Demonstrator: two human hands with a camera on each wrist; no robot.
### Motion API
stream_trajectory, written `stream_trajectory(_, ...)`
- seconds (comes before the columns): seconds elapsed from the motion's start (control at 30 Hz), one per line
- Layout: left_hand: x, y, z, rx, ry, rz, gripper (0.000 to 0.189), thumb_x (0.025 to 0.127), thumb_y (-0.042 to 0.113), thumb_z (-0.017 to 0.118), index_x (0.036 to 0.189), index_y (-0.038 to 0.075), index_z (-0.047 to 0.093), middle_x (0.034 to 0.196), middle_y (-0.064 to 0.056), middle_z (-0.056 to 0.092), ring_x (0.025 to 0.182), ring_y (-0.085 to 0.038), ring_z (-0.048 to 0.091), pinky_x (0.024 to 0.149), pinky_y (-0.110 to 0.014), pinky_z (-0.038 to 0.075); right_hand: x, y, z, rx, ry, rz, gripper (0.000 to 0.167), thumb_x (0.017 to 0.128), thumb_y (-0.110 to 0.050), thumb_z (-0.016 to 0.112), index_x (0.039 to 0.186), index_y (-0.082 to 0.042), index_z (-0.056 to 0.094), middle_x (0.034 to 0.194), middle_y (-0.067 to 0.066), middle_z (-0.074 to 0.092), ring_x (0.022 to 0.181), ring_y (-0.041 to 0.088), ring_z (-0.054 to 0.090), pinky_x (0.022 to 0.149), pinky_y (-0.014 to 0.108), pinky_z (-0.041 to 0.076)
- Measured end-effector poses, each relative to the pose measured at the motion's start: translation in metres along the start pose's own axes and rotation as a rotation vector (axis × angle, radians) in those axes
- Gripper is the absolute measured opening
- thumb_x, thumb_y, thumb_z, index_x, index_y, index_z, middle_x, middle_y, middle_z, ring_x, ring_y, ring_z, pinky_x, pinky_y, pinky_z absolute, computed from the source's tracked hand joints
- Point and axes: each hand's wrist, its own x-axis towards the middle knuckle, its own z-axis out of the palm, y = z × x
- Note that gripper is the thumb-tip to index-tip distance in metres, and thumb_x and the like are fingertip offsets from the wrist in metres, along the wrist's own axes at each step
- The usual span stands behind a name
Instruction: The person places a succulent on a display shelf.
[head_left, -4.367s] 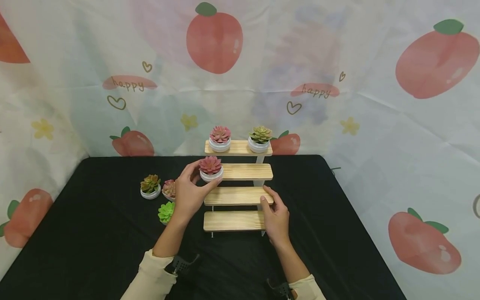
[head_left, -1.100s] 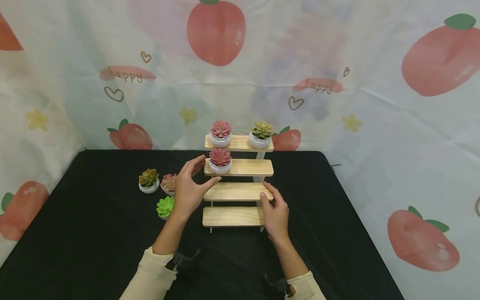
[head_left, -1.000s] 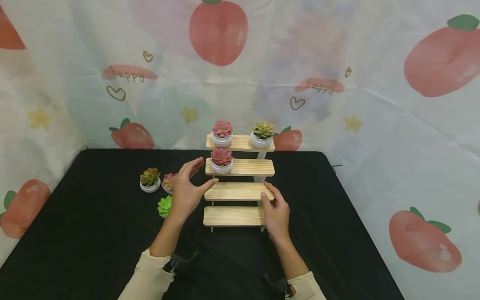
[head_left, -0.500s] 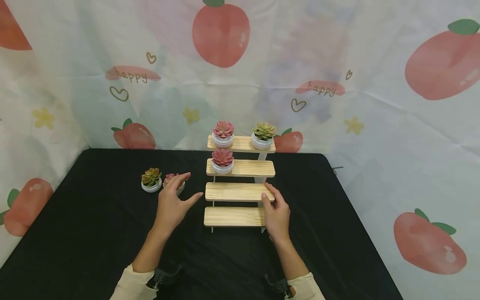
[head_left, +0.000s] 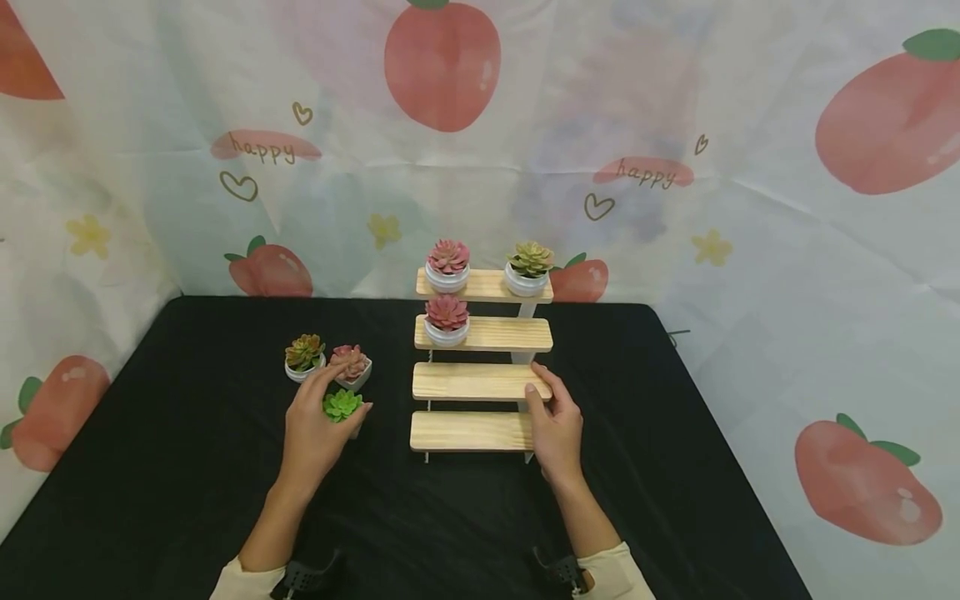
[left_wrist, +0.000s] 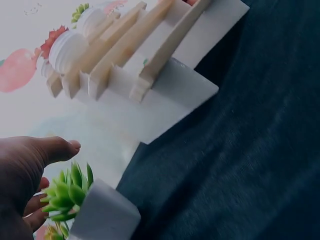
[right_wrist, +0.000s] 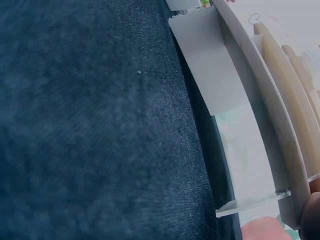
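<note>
At the left of the head view, my left hand reaches around a bright green potted succulent, thumb on one side and fingers on the other. In the left wrist view its grey-white pot shows, and the thumb is spread apart from the leaves. My right hand grips the right end of a four-step wooden display stand, thumb on the front and fingers behind. A pink succulent and a yellow-green one stand on the top step. Another pink succulent sits at the left of the second step.
Just beyond my left hand are a pale pink succulent and a brownish-green succulent, both in white pots. A black cloth covers the table. Behind it hangs a fruit-printed curtain.
The dark pink succulent was set on the second step and let go. My left hand then moved left and down to the green succulent. My right hand stayed on the stand.
</note>
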Motion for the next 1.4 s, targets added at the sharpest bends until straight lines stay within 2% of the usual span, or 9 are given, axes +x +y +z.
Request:
stream_trajectory(0.23,-0.006,-0.01,0.002,0.006,-0.01,-0.03,0.069,0.077,0.011,0.094,0.136,-0.001,0.062,0.134,-0.023,0.058,0.128,-0.043,0.053,0.104,-0.062,0.042,0.009,0.033,-0.001,0.009,0.012,-0.034,0.035,0.103,-0.003,0.063,0.138,-0.002,0.065,0.141,0.009,0.061,0.13,0.021,0.055,0.097,0.016,0.045)
stream_trajectory(0.5,-0.011,-0.012,0.001,-0.015,-0.019,-0.067,0.065,0.081,0.016,0.091,0.137,0.0,0.061,0.131,-0.021,0.058,0.119,-0.04,0.056,0.098,-0.06,0.045,0.01,0.035,-0.002,0.01,0.016,-0.03,0.035,0.103,-0.007,0.065,0.137,-0.008,0.067,0.138,0.005,0.063,0.123,0.018,0.058,0.094,0.019,0.048)
stream_trajectory(0.6,-0.014,-0.014,0.0,-0.039,-0.04,-0.103,0.07,0.081,0.019,0.092,0.139,0.001,0.059,0.134,-0.02,0.059,0.12,-0.038,0.056,0.1,-0.058,0.043,0.009,0.036,-0.002,0.0,0.009,-0.025,0.035,0.103,-0.007,0.064,0.138,-0.008,0.066,0.139,0.007,0.062,0.124,0.018,0.058,0.094,0.018,0.048)
stream_trajectory(0.7,-0.017,-0.018,0.0,-0.057,-0.077,-0.153,0.076,0.079,0.023,0.094,0.142,0.003,0.056,0.138,-0.018,0.057,0.123,-0.037,0.055,0.104,-0.057,0.041,0.008,0.032,-0.002,-0.004,0.003,-0.023,0.036,0.103,-0.005,0.063,0.139,-0.005,0.064,0.14,0.011,0.061,0.125,0.021,0.057,0.094,0.017,0.047)
stream_trajectory(0.8,-0.02,-0.021,-0.001,-0.059,-0.12,-0.201,0.082,0.077,0.026,0.095,0.144,0.004,0.053,0.141,-0.018,0.055,0.127,-0.038,0.054,0.106,-0.058,0.04,0.005,0.019,-0.002,-0.002,-0.003,-0.013,0.036,0.103,-0.003,0.062,0.139,0.0,0.063,0.141,0.016,0.06,0.124,0.024,0.057,0.094,0.017,0.047)
stream_trajectory(0.97,-0.022,-0.024,-0.002,-0.043,-0.179,-0.236,0.089,0.076,0.026,0.096,0.148,0.004,0.048,0.142,-0.021,0.053,0.129,-0.041,0.052,0.106,-0.061,0.039,-0.001,-0.004,-0.001,-0.009,-0.014,-0.001,0.036,0.103,0.0,0.061,0.138,0.004,0.062,0.139,0.018,0.061,0.12,0.024,0.059,0.091,0.017,0.048)
stream_trajectory(1.2,-0.019,-0.028,-0.003,-0.023,-0.244,-0.28,0.092,0.077,0.018,0.094,0.151,0.003,0.042,0.142,-0.025,0.052,0.129,-0.044,0.051,0.107,-0.061,0.039,-0.001,-0.005,0.0,-0.02,-0.007,-0.006,0.036,0.102,0.0,0.061,0.138,0.005,0.063,0.139,0.018,0.061,0.12,0.024,0.059,0.09,0.016,0.048)
stream_trajectory(1.4,-0.021,-0.03,-0.003,-0.03,-0.272,-0.327,0.092,0.079,0.016,0.093,0.152,0.001,0.039,0.143,-0.03,0.05,0.132,-0.047,0.049,0.107,-0.061,0.04,-0.001,-0.004,0.0,-0.013,-0.007,-0.008,0.035,0.102,0.0,0.062,0.138,0.004,0.063,0.139,0.017,0.061,0.12,0.022,0.059,0.09,0.018,0.048)
